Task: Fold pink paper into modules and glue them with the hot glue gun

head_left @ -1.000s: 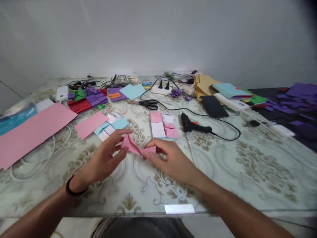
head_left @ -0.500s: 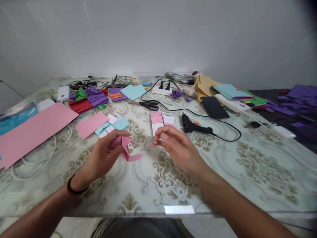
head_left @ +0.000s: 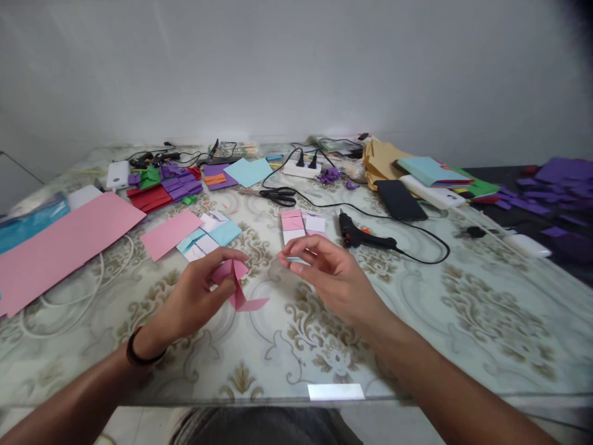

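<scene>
My left hand (head_left: 200,287) pinches a folded pink paper piece (head_left: 239,290) between thumb and fingers. One flap of it sticks out to the right, just above the table. To the right, my right hand (head_left: 327,269) hovers with curved fingers, thumb and fingertips a little apart, and nothing shows between them. Behind it lie folded pink and white papers (head_left: 293,222), partly covered by the hand. Beyond my left hand are a pink paper sheet (head_left: 171,235) and several folded blue and white papers (head_left: 225,232).
A black glue gun (head_left: 364,235) with its cord lies right of centre. Scissors (head_left: 278,196), a power strip (head_left: 301,168) and a black phone (head_left: 401,199) lie farther back. Large pink sheets (head_left: 69,247) cover the left side; purple paper pieces (head_left: 569,185) lie far right.
My left hand has turned slightly, tilting the pink paper and shifting its flap a little lower. My right hand has moved slightly left, its thumb now farther from the fingertips.
</scene>
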`<state>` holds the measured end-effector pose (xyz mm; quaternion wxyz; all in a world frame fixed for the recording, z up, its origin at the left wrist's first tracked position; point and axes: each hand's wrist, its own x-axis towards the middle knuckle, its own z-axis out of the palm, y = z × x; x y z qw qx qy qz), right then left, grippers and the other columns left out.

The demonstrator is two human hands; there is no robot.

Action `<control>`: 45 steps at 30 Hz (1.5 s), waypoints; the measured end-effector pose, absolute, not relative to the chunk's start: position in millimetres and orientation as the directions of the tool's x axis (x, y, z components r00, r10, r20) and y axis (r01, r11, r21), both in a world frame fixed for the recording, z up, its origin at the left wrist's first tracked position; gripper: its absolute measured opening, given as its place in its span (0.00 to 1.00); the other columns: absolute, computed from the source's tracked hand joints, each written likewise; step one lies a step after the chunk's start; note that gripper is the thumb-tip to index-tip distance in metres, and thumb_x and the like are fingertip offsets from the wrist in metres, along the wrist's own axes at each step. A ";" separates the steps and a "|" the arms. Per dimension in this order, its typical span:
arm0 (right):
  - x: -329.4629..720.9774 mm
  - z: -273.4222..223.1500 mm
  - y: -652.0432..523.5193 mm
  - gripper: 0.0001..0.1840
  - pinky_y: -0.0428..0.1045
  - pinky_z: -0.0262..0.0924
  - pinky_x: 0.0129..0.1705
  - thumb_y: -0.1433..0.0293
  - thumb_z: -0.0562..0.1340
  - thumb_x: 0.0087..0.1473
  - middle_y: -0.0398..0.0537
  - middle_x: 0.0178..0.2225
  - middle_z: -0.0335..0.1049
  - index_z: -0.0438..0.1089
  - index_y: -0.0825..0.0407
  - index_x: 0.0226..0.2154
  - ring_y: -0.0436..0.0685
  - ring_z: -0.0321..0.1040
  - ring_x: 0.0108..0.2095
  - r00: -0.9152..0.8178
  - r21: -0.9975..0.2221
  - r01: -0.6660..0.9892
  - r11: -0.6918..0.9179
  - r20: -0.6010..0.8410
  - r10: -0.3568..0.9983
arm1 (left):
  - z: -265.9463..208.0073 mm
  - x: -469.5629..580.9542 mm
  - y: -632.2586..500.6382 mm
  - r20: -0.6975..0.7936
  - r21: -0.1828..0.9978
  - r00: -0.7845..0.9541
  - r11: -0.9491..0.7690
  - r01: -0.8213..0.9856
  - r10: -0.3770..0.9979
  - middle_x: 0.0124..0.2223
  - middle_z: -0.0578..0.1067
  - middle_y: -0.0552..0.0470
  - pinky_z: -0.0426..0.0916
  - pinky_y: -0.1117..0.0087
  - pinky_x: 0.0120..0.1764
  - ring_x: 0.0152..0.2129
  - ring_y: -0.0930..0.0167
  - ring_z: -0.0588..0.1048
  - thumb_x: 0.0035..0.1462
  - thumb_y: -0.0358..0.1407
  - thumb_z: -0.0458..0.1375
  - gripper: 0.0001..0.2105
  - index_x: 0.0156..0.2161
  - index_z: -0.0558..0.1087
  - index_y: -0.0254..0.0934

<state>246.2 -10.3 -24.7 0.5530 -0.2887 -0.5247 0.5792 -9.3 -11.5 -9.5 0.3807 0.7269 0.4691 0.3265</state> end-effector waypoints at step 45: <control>244.9 -21.9 -18.0 0.10 0.53 0.74 0.49 0.69 0.69 0.63 0.52 0.46 0.78 0.81 0.48 0.48 0.57 0.77 0.45 -0.571 -0.644 0.210 0.736 0.530 0.627 | -10.6 -4.4 -14.4 -0.051 0.959 0.398 -0.066 0.276 0.916 0.23 0.62 0.60 0.46 0.72 0.20 0.18 0.76 0.54 0.67 0.41 0.61 0.13 0.54 0.79 0.41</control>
